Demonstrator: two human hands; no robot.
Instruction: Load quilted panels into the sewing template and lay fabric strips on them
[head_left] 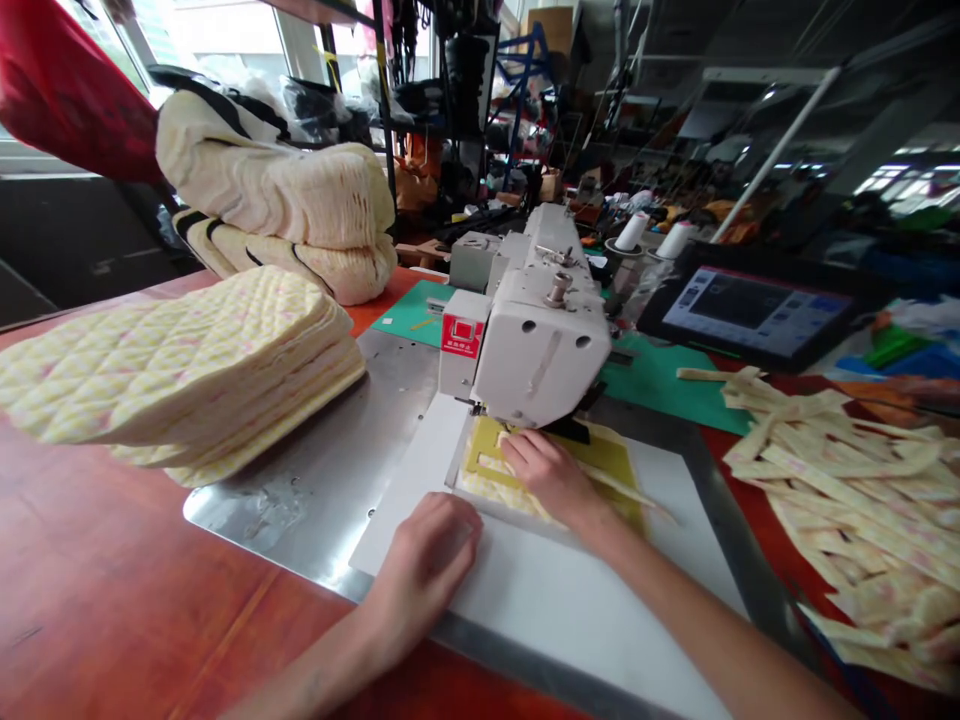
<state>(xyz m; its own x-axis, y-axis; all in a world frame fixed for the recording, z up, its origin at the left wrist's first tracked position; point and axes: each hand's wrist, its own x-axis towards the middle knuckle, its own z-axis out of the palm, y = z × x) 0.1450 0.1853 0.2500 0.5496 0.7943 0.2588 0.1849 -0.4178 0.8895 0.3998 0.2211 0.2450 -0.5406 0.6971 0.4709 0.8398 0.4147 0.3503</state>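
Under the machine head, my right hand [553, 478] has its fingertips closed on a narrow pale fabric strip [611, 482], which trails to the right beneath the hand. The strip lies over a yellow slotted template [626, 455], and quilted yellow-and-white fabric [491, 488] shows at the template's front left. My left hand [429, 548] rests at the near left of the white plate [517, 580], its fingers loosely curled with nothing visible in them. Just beyond both hands stands the white sewing machine head [544, 350]; its needle area is partly hidden.
Quilted pieces [187, 370] are stacked on the left, partly over the metal plate [300, 500]. Taller bundles [277, 200] stand behind. Loose strips [862, 490] pile up on the right, below a control screen [757, 305]. Thread cones [634, 232] stand behind the machine.
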